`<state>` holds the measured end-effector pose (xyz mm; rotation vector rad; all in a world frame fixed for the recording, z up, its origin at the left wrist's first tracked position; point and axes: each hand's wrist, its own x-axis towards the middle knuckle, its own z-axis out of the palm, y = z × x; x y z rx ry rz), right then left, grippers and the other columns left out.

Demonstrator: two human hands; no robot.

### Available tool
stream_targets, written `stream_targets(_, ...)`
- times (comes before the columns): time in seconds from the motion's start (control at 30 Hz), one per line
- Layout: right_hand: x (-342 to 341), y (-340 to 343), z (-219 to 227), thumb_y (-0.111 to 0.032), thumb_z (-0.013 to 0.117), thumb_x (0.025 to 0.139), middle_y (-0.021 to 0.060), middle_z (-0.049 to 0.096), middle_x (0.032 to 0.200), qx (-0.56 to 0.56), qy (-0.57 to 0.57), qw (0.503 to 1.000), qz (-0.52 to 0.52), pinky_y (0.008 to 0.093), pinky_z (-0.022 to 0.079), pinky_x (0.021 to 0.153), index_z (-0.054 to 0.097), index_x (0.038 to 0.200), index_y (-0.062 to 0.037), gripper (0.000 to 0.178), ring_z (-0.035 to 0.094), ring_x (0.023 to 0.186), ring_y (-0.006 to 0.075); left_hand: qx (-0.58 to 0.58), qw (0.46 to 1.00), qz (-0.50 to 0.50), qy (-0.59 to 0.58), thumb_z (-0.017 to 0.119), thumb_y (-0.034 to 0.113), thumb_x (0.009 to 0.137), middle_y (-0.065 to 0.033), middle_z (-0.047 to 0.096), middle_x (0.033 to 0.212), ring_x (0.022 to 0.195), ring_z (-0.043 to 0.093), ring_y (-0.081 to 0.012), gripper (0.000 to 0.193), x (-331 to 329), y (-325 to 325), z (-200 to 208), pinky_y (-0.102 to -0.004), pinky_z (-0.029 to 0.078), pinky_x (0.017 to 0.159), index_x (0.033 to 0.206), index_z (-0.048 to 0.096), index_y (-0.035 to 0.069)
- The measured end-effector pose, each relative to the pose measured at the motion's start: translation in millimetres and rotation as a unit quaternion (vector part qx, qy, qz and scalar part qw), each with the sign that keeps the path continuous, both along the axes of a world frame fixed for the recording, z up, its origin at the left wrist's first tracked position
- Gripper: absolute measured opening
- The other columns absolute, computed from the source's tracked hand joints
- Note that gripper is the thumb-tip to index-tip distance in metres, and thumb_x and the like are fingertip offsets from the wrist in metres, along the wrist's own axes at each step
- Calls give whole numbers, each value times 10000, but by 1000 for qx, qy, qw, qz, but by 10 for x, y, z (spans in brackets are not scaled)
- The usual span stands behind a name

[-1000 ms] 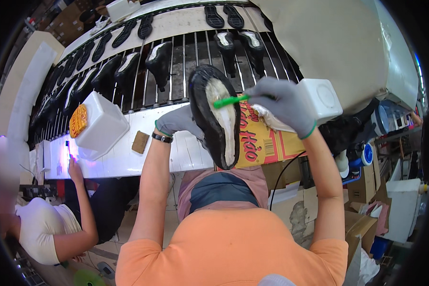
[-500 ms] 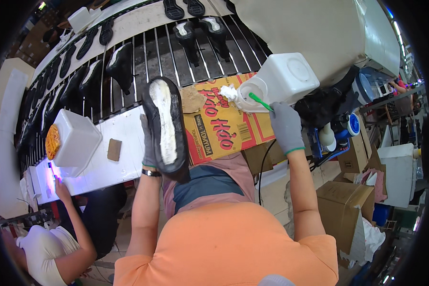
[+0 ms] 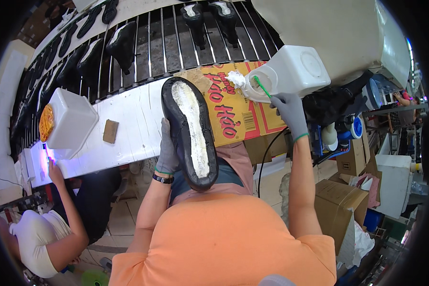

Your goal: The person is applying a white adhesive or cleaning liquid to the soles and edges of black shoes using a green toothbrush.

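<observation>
My left hand, in a grey glove, grips a black shoe upper from its left side. The shoe's underside faces up, with a long white strip down its middle. Between the gloved fingers of my right hand is a green-handled brush. Its far end dips into the cut-open mouth of a white plastic container, so the tip is hard to make out. A crumpled white wad lies at the container's left rim.
A printed cardboard sheet covers the bench under the container. Beyond runs a roller rack bearing several black shoes. Left are another white container and a brown scrap. A co-worker sits at lower left; cardboard boxes stand right.
The shoe has come nearer my body and shifted right with my left hand. My right hand stays by the container, the brush still in its grasp. The whole view has shifted slightly.
</observation>
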<state>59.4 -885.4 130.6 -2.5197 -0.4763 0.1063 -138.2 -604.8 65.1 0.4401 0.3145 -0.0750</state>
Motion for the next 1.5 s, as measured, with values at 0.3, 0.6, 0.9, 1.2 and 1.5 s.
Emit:
stream_targets(0.3, -416, 102, 93, -148, 605, 921, 3, 663, 758, 346, 300, 889, -18, 161, 344, 499, 699, 1078, 16, 246, 479, 579, 12, 36, 997, 13, 61, 470, 583, 952, -127, 606, 1256, 1068, 627, -206, 686, 20, -59, -87, -344, 514, 944, 1362, 476, 33)
stream_targets(0.6, -644, 498, 538, -31, 706, 789, 52, 661, 794, 168, 198, 943, 208, 245, 452, 659, 732, 999, 15, 217, 563, 720, 95, 169, 983, 9, 74, 440, 496, 997, -129, 595, 1272, 1069, 627, -193, 591, 41, -193, 169, -331, 516, 947, 1365, 474, 34)
stream_targets(0.9, -499, 812, 565, -70, 723, 809, 85, 676, 792, 149, 102, 952, 245, 269, 460, 677, 730, 960, 16, 174, 586, 710, 124, 322, 946, 9, 43, 486, 487, 974, -85, 620, 1076, 938, 572, -120, 604, -12, -171, 400, -268, 475, 850, 1259, 523, -44)
stream_targets(1.2, -160, 1293, 711, -216, 709, 820, 87, 704, 777, 89, 53, 974, 203, 279, 470, 645, 734, 934, -9, 238, 608, 659, 134, 402, 915, 38, 12, 515, 486, 957, -89, 617, 1039, 937, 540, -131, 621, -29, -205, 508, -286, 441, 877, 1233, 524, -70)
stream_targets(1.5, 77, 1367, 804, -200, 717, 816, 78, 697, 768, 102, 74, 934, 334, 255, 449, 622, 743, 923, -17, 213, 547, 636, 90, 365, 930, 41, 18, 509, 483, 959, -86, 618, 1033, 931, 543, -128, 620, -64, -171, 450, -281, 448, 869, 1241, 525, -69)
